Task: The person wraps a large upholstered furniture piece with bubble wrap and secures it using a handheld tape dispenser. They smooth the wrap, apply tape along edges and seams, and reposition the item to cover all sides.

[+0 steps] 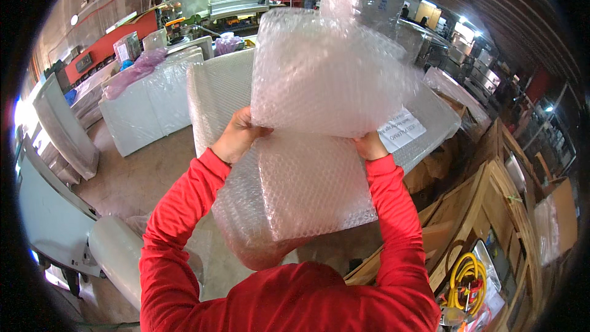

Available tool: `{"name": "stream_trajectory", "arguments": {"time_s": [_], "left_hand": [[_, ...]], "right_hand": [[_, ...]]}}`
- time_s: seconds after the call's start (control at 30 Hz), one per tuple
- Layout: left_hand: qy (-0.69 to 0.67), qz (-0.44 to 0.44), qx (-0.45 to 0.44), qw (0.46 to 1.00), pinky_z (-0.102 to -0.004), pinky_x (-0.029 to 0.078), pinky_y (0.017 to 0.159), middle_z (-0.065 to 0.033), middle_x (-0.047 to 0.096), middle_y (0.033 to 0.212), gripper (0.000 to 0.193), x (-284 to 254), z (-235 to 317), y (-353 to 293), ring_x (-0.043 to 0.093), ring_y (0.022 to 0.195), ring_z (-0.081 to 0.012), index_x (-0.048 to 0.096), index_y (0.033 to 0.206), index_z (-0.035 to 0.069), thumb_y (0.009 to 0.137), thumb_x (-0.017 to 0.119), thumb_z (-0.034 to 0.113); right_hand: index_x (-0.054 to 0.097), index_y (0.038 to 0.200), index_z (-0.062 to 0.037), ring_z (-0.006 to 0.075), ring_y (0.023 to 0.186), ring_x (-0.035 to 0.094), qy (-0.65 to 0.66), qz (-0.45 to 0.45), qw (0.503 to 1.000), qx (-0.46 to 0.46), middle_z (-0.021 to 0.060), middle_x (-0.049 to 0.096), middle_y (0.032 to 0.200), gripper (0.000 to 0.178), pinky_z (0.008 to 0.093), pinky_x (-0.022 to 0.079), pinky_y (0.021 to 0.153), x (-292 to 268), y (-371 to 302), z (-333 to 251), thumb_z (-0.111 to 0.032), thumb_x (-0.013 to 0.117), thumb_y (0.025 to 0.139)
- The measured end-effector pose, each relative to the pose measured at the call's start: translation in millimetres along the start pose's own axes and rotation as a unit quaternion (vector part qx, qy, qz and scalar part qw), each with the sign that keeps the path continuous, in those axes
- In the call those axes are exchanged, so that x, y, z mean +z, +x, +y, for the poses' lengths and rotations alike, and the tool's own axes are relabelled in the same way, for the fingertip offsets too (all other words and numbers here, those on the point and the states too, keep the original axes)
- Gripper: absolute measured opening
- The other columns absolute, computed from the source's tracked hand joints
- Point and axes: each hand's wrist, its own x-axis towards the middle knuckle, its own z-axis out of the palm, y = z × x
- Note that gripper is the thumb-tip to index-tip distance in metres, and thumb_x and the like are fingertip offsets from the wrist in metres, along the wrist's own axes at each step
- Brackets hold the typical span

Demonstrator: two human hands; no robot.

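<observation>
A sheet of clear bubble wrap [322, 80] is held up in front of me, its upper part blurred by motion and its lower part hanging down before my body. At its left edge my left hand [236, 136] is closed, the thumb pressing on the plastic. My right hand [371, 146] grips the right edge at about the same height; its fingers are partly hidden behind the sheet. Behind the sheet lies a large bubble-wrapped piece [221, 83]. A white paper sheet with print [402, 129] is on that piece, just beyond my right hand.
Wrapped white panels [144, 107] stand at the left, with pinkish plastic [138, 71] on top. A wooden crate [473, 209] is at the right, near a coiled yellow cord [464, 280]. A pale roll [117, 255] lies lower left. A tall wrapped block [375, 15] rises behind.
</observation>
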Motion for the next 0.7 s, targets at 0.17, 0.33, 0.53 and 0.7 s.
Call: {"name": "stream_trajectory", "arguments": {"time_s": [0.17, 0.33, 0.53, 0.7], "left_hand": [[-0.024, -0.037, -0.003, 0.999, -0.0327, 0.054, 0.094, -0.0046, 0.069, 0.124, 0.038, -3, -12, 0, 0.064, 0.114, -0.0153, 0.072, 0.113, 0.007, 0.089, 0.057, -0.018], [-0.006, -0.089, -0.064, 0.994, -0.0319, 0.053, 0.093, -0.0101, 0.068, 0.123, 0.028, -3, 1, -2, 0.064, 0.112, -0.0188, 0.071, 0.111, 0.001, 0.088, 0.063, -0.012], [0.319, -0.059, 0.014, 0.946, -0.0324, 0.053, 0.085, -0.0119, 0.07, 0.107, 0.027, 6, 25, -25, 0.068, 0.098, -0.0209, 0.07, 0.108, -0.001, 0.082, 0.075, -0.001], [0.411, -0.017, 0.118, 0.904, -0.037, 0.054, 0.08, -0.015, 0.07, 0.1, 0.045, 20, 34, -39, 0.069, 0.091, -0.0298, 0.07, 0.117, 0.001, 0.073, 0.075, -0.003]], "right_hand": [[0.065, 0.117, 0.0008, 0.018, 0.121, 0.059, 0.123, -0.203, 0.971, -0.011, 0.0103, 0.061, 0.133, 0.03, 0.0337, 0.046, 0.104, -15, 12, 10, -0.001, 0.07, 0.087], [0.062, 0.128, -0.0025, 0.0195, 0.125, 0.056, -0.013, -0.269, 0.962, -0.046, 0.0104, 0.061, 0.135, 0.04, 0.0344, 0.044, 0.104, -20, 20, 7, -0.002, 0.066, 0.088], [0.052, 0.141, 0.0021, 0.0248, 0.133, 0.05, 0.06, -0.136, 0.988, -0.04, 0.0133, 0.057, 0.142, 0.067, 0.0408, 0.037, 0.111, -36, -10, -108, -0.031, 0.074, 0.087], [0.043, 0.149, 0.002, 0.0308, 0.127, 0.055, -0.274, -0.172, 0.929, -0.181, 0.0131, 0.063, 0.128, 0.097, 0.0442, 0.038, 0.108, -16, -43, -194, -0.032, 0.087, 0.069]]}}
